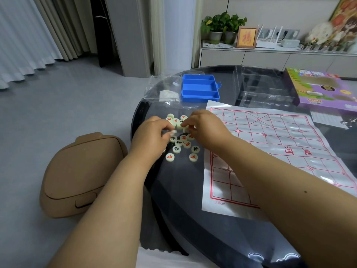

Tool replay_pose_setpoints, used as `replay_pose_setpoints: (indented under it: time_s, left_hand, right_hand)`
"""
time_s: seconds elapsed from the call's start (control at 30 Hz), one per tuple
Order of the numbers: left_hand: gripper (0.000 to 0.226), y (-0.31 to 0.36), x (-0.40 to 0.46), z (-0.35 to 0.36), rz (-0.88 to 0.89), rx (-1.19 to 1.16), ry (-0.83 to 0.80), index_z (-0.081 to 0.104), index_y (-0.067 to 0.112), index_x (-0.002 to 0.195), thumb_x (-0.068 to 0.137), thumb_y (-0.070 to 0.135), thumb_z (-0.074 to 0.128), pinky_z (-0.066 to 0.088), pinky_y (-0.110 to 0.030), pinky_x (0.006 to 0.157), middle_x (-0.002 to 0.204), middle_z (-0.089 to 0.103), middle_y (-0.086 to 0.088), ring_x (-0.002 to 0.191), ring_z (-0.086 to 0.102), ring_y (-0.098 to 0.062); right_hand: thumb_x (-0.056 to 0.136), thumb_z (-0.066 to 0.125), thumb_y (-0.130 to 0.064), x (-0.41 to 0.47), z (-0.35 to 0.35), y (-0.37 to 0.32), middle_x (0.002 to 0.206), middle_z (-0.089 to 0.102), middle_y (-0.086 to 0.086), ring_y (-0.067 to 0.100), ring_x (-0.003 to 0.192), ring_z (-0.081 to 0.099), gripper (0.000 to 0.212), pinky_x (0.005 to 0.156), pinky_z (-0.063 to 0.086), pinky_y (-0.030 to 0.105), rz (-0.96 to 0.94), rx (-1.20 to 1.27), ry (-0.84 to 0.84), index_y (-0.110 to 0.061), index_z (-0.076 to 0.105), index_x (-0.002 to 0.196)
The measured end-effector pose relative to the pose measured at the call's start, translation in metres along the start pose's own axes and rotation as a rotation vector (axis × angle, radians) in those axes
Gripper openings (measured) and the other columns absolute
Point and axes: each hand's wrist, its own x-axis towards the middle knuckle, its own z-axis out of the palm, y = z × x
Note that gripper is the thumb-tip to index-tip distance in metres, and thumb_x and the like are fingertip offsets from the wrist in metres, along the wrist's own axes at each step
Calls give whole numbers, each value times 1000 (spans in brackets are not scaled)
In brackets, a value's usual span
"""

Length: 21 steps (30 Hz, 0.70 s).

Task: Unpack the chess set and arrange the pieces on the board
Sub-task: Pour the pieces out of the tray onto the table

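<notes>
Several round cream chess pieces (pixel 182 144) with red or black characters lie in a loose heap on the dark round table (pixel 185 200), left of the board. The board (pixel 274 144) is a white sheet with a red grid, spread flat with no pieces on it. My left hand (pixel 152 135) hovers over the heap with fingers curled, pinching a pale piece at its fingertips. My right hand (pixel 202 125) reaches in from the right, its fingers curled on a piece at the top of the heap. Both hands hide part of the heap.
An empty blue compartment tray (pixel 200 88) sits behind the heap, beside a clear lid (pixel 164 88). A clear plastic insert (pixel 264 88) and a purple game box (pixel 320 88) lie at the back right. A tan bin (pixel 81 175) stands on the floor at the left.
</notes>
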Motion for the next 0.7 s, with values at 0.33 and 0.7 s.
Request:
replay_pose_setpoints:
  time_s: [0.33,0.7]
  left_hand:
    - [12,-8,1,-3,-74,-29,29,74,18,93,89,19,63,38,-16,71,95,62,6,85,55,-9]
    - [41,-25,13,-1,-183,112,-17,59,26,127,87,31,65,41,-40,98,119,56,1,117,43,-22]
  right_hand:
    - [88,62,-15,-3,-4,2,100,67,4,21,95,58,18,78,46,28,48,70,1,-15,74,102]
    - [90,61,-26,21,-1,-2,116,55,4,21,113,45,29,87,41,31,76,-40,-55,-24,65,118]
